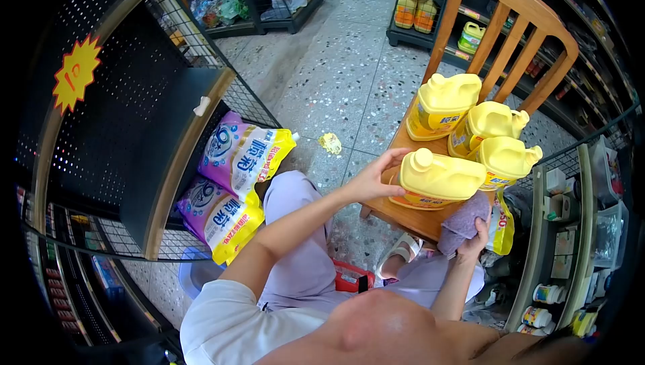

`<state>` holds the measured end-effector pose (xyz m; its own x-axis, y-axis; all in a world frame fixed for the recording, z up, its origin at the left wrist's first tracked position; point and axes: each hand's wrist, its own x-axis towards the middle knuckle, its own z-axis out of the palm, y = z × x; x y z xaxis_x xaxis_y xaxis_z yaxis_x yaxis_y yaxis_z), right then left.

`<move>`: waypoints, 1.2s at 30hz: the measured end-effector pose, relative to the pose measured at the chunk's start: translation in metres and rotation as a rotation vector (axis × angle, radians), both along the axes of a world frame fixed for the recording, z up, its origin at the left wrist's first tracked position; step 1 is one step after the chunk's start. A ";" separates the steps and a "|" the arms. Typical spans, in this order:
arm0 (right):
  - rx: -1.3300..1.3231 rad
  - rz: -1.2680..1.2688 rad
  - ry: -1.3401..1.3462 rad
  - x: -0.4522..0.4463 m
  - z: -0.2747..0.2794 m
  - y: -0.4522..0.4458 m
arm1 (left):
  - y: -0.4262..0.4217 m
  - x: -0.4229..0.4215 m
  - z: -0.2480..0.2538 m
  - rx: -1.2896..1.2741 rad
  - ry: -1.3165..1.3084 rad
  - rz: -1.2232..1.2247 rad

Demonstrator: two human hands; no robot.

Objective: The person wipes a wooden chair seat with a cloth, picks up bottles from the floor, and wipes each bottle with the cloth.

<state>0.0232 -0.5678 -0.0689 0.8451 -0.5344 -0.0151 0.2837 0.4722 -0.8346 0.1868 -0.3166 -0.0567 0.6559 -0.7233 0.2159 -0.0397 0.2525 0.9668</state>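
Observation:
Several yellow jugs stand on a wooden chair (383, 201). My left hand (384, 175) grips the left end of the nearest yellow jug (443, 178), beside its cap. A purple-grey cloth (463, 224) is bunched in my right hand (476, 238), just below that jug at the chair's front edge. Behind the nearest jug are another yellow jug (443, 106) at the back left and two more to the right, one a middle yellow jug (489, 126) and one a right yellow jug (507, 160).
Purple and yellow detergent bags (232, 214) lean by the dark shelf (158, 156) at left. A blue basin (196, 272) and red object (349, 276) are near my legs. A stocked shelf (574, 244) stands at right; a yellowish scrap (330, 143) lies on the floor.

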 end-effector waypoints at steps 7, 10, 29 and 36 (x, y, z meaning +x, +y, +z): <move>0.037 0.046 0.001 0.002 -0.012 0.004 | -0.003 -0.001 -0.010 0.136 -0.092 0.023; 0.049 0.029 0.003 0.001 -0.016 0.004 | -0.004 0.000 -0.012 0.126 -0.079 0.024; 0.072 0.037 -0.010 0.000 -0.024 0.004 | -0.005 -0.002 -0.009 0.034 0.060 -0.034; 0.075 0.025 0.007 -0.003 -0.024 0.005 | -0.007 -0.005 -0.011 -0.001 0.058 -0.012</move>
